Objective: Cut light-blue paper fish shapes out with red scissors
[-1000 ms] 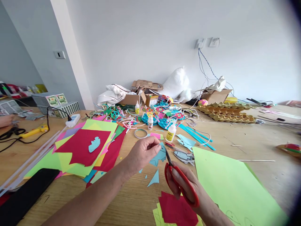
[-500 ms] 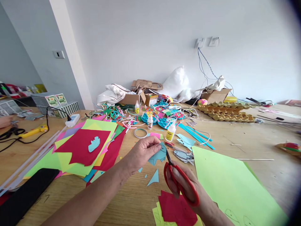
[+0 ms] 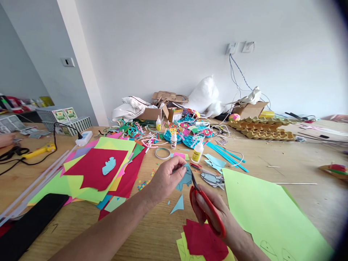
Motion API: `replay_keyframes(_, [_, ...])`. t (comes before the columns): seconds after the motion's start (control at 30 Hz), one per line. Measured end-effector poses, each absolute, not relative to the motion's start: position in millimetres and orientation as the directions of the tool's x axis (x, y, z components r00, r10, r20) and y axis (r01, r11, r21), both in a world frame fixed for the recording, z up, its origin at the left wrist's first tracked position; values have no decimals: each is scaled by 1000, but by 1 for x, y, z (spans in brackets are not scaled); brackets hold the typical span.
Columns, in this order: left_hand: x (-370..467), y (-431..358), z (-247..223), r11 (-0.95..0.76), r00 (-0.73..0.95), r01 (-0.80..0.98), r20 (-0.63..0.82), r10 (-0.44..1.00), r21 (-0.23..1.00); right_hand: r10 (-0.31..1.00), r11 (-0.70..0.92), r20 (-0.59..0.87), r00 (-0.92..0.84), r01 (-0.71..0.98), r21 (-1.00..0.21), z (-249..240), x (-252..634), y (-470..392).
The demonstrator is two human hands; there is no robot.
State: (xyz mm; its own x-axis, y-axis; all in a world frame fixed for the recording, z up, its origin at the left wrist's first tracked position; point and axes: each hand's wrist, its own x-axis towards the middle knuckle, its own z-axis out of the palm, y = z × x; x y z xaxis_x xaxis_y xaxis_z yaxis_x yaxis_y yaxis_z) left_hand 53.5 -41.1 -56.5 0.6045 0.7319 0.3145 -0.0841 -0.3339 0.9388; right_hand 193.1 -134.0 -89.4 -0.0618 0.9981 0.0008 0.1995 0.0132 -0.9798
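The left hand (image 3: 170, 178) pinches the blue paper fish (image 3: 186, 178) between thumb and curled fingers, seemingly to keep its edge steady against the scissors (image 3: 196, 187). The right hand (image 3: 223, 213) wraps their red handles, blades angled toward the fish; a blue offcut (image 3: 178, 204) lies just nearer the wearer than the left hand.

Craft workroom, wooden table (image 3: 272, 152), coloured paper (image 3: 92, 168) piled left, glue bottle (image 3: 197, 154) mid-table, cardboard box (image 3: 150, 115) far centre, egg trays (image 3: 263, 132) right
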Motion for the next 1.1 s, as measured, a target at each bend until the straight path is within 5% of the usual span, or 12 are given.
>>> replay_keyframes(0.37, [51, -41, -54, -528, 610, -71, 456, 648, 846, 995, 15, 6, -102, 87, -996, -89, 195, -136])
replay_keyframes(0.77, [50, -40, -52, -115, 670, -193, 216, 710, 974, 995, 42, 40, -97, 15, -999, -93, 199, -131])
replay_keyframes(1.1, [52, -41, -54, -43, 698, -251, 211, 684, 967, 996, 10, -2, -86, 149, -989, -92, 197, -132])
